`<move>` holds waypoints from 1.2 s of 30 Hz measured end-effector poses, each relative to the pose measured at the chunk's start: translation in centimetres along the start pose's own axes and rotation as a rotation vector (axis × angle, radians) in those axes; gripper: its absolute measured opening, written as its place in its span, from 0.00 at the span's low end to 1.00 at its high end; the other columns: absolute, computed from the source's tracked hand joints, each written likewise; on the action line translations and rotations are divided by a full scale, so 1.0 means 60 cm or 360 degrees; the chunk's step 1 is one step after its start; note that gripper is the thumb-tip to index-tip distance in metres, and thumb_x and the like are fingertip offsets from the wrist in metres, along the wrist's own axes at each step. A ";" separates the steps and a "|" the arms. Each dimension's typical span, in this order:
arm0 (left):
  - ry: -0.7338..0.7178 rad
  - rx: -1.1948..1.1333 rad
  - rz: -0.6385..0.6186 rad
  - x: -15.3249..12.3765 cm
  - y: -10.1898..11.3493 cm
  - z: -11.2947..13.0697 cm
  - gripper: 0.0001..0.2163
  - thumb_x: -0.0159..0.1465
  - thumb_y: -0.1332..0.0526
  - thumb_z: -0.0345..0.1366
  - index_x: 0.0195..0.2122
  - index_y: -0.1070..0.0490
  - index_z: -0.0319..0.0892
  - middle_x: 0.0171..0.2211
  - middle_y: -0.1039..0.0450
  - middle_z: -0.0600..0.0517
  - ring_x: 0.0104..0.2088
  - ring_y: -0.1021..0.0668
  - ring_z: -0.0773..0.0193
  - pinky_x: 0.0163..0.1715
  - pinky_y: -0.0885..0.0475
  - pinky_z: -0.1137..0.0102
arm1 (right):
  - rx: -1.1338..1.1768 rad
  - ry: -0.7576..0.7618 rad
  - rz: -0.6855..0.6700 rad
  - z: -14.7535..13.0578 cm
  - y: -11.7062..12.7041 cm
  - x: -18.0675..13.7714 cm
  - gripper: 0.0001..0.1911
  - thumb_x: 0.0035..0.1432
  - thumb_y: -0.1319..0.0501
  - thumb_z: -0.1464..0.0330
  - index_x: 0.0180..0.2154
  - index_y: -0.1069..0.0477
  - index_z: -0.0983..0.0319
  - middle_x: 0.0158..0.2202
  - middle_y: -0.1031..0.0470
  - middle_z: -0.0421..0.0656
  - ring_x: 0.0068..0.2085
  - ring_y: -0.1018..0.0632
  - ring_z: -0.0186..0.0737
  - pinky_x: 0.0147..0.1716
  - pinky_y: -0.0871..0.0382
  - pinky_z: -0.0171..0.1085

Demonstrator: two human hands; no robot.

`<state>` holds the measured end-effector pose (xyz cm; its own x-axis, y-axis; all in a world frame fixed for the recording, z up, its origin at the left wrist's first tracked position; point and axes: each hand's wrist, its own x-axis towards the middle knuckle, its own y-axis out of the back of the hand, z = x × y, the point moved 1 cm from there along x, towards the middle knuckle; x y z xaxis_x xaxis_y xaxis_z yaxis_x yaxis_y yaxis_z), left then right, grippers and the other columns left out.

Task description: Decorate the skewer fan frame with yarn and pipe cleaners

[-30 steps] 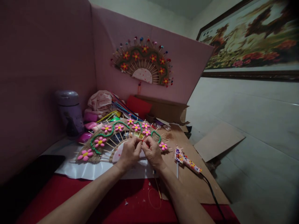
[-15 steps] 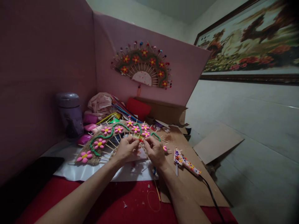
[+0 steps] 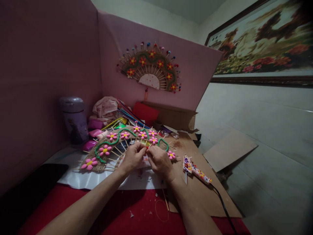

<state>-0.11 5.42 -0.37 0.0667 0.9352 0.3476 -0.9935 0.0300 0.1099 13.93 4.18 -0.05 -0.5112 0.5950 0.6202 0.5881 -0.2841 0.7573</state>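
Observation:
My left hand [image 3: 134,157] and my right hand [image 3: 160,162] meet over the lower middle of a craft fan [image 3: 107,143]. Both are closed, fingertips pinched around a small red-orange piece [image 3: 147,148]; fingers hide most of it, so its kind is unclear. Behind and left of the hands, the fan lies with brown twine woven over thin sticks. A wavy green strip [image 3: 120,132] and several pink clay flowers [image 3: 105,150] with yellow centres decorate it. Its pale base is partly covered by my hands.
A flower-patterned glue gun [image 3: 197,171] with a black cord lies on cardboard [image 3: 179,192] at right. A purple cup [image 3: 74,120] stands at left. Another decorated fan [image 3: 149,81] hangs on the pink panel. Scraps and a thin loop lie on the red cloth [image 3: 117,212].
My right hand has rolled inward, its fingers now curled with the back of the hand showing. The left hand stays nearly in place, and the red-orange piece is less visible.

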 end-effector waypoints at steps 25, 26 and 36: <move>0.0225 -0.0434 0.0177 -0.016 -0.019 -0.005 0.10 0.52 0.37 0.40 0.25 0.33 0.39 0.19 0.35 0.57 0.18 0.34 0.73 0.18 0.39 0.76 | 0.0879 -0.0712 0.0547 -0.012 -0.038 -0.002 0.08 0.58 0.45 0.66 0.34 0.31 0.63 0.29 0.28 0.42 0.30 0.27 0.36 0.31 0.33 0.34; 0.0148 -0.0364 0.0214 -0.015 -0.018 -0.005 0.08 0.52 0.38 0.38 0.24 0.33 0.38 0.20 0.34 0.57 0.20 0.33 0.72 0.20 0.38 0.76 | 0.0885 -0.0707 0.0552 -0.015 -0.038 -0.002 0.08 0.58 0.45 0.66 0.35 0.30 0.63 0.30 0.27 0.43 0.31 0.27 0.36 0.32 0.33 0.35; -0.0011 -0.0363 0.0171 -0.012 -0.009 0.000 0.06 0.51 0.38 0.33 0.30 0.27 0.38 0.26 0.28 0.53 0.27 0.28 0.69 0.27 0.33 0.75 | 0.0901 -0.0675 0.0452 -0.012 -0.038 -0.002 0.08 0.58 0.45 0.66 0.32 0.31 0.63 0.26 0.29 0.40 0.28 0.29 0.34 0.29 0.35 0.33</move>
<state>0.35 4.73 -0.70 -0.0403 0.9350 0.3524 -0.9900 0.0103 -0.1405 12.20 4.24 -1.68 -0.0751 0.8271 0.5571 0.9511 -0.1085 0.2893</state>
